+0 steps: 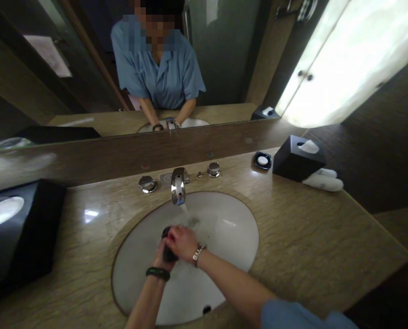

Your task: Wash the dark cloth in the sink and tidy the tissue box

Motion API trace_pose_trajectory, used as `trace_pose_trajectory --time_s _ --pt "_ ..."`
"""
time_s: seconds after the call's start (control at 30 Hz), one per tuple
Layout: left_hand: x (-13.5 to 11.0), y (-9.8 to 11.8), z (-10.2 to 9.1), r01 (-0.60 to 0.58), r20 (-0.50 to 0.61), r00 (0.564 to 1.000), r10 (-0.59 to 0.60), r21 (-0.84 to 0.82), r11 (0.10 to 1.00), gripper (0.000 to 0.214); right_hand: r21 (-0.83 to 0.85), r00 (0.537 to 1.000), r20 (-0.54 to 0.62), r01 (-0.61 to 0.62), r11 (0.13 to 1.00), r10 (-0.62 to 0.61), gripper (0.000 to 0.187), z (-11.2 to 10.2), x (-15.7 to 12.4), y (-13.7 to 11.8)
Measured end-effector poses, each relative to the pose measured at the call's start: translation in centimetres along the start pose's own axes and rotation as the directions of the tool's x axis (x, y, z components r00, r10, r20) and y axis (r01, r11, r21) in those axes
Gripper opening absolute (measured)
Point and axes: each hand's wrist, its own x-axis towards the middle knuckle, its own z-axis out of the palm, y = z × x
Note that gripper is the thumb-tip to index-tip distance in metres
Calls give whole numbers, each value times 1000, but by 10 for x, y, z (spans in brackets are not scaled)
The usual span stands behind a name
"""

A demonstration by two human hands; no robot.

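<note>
Nearest up: both hands meeting over the white oval sink [224,278], set into a beige marbled stone counter [293,237]. Left hand [162,256], dark band on the wrist, curled under a small dark object [167,249]; right hand [183,242], beaded bracelet on, fingers [176,237] closed over the top of it. Can't tell what the dark thing actually is, mostly hidden by the grip. Held right in the water stream from the chrome faucet [178,185], mid-basin.

Off to the left, a glossy black box [22,233] with a round pale top. Further back, two shiny round knobs [147,183] either side of the spout. Far right: little black dish with white soap [262,160], then a black tissue box [298,160], rolled white towel [323,179] just beside it. Behind all that, a wood-look ledge and big mirror [224,59] showing a blue-shirted person.
</note>
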Motion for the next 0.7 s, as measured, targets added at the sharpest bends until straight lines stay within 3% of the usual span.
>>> trace_pose_trajectory --time_s 0.1,0.2,0.27,0.3,0.37,0.43,0.5,0.53,0.6,0.7 --pt "-10 7 6 -54 116 993 38 135 989 25 -236 994 3 -106 966 110 31 -48 17 57" --pt "-13 28 -5 -232 50 973 227 263 936 31 -315 990 -55 -138 939 127 26 -75 16 98" --pt "-8 39 -18 -283 -64 945 320 323 903 46 -346 987 -101 -156 925 128 32 -65 7 104" --pt "-5 41 -24 -311 -106 924 368 352 883 55 -356 993 -70 -113 928 94 45 -52 3 102" --pt "3 38 -35 -407 -105 853 512 481 777 61 -340 993 107 87 937 -53 69 -20 -3 94" --pt "9 28 -40 -544 66 741 668 642 540 53 -270 962 235 200 942 -137 56 3 -1 88" --pt "13 16 -39 -625 274 666 694 714 317 51 -187 984 174 67 980 -34 35 2 6 90" --pt "15 10 -36 -643 337 669 663 709 289 53 -145 992 117 -36 989 54 34 -7 10 92" --pt "20 0 -25 -642 366 726 581 663 385 58 -70 988 55 -140 988 144 37 -38 15 94" --pt "33 -13 2 -619 371 782 500 555 556 59 217 999 19 -39 975 35 33 -94 7 79"
